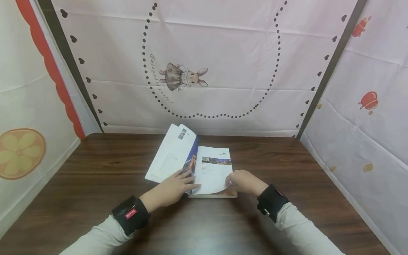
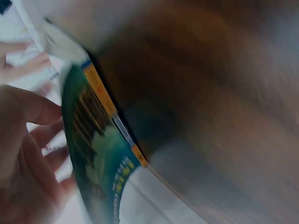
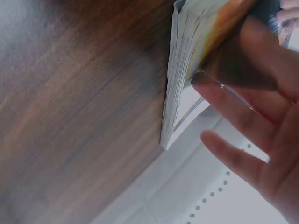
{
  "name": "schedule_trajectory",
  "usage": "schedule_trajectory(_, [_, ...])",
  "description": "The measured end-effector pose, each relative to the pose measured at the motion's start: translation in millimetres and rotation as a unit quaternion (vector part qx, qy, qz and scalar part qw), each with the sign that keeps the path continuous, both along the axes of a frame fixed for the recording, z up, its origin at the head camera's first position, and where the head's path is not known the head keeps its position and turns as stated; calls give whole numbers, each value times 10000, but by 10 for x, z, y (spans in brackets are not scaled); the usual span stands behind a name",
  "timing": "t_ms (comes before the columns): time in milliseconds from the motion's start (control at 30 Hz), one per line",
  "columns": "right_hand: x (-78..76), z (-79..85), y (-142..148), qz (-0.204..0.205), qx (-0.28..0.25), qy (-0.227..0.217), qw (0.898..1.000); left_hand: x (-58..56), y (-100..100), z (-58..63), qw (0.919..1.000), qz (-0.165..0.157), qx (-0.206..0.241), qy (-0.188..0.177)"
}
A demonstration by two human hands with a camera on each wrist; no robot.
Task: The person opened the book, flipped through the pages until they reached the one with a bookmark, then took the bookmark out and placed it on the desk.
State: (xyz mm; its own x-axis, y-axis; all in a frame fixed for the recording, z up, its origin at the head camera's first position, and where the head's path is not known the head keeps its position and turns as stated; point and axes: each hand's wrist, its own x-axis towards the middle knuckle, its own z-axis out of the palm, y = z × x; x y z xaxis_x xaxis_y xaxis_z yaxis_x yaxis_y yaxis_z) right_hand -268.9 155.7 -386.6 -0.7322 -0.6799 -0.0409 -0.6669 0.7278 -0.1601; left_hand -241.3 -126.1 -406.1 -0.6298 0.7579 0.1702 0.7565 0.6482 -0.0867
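Fingers, left hand (image 1: 173, 188): spread, on the book (image 1: 170, 152), seven o'clock!
Fingers, right hand (image 1: 246, 181): and they're pinching a page (image 1: 213, 177), four o'clock!
Rabbit print (image 1: 183, 77): up at twelve.

Table (image 1: 191, 230), dark brown wood grain, stretching away before you. Rear cloth (image 1: 242, 81), pale and creased, facing you — printed with a rabbit in a skirt (image 1: 183, 76), sideways, head to your right. Dotted line (image 1: 185, 117), curving below the rabbit and up both sides. Dark hearts (image 1: 73, 39), down either edge. Left cloth (image 1: 19, 99), at your left: red scalloped border (image 1: 52, 67), orange fruit slice (image 1: 21, 154). Right cloth (image 1: 347, 78), at your right — small red prints (image 1: 369, 100).
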Motion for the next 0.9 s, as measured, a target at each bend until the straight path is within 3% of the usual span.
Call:
schedule_trajectory(67, [-6,11,-23,200,13,636,9978,23,26,3,9999,80,27,59])
schedule_trajectory(200, [-19,44,-77,244,52,1725,9847,38,46,-12,9974,541,371,298])
schedule_trajectory(433, [16,172,-208,567,-101,3268,9433,23,136,-52,9940,901,375,501])
schedule_trajectory(533, [26,221,-230,584,-415,3648,9283,-9,205,-55,9936,904,455,495])
schedule_trajectory(700, [47,298,-280,766,-917,3932,9117,-52,279,-62,9923,900,573,635])
schedule_trajectory(900, [72,341,-376,994,-1362,4398,8821,-69,332,-96,9876,1203,596,813])
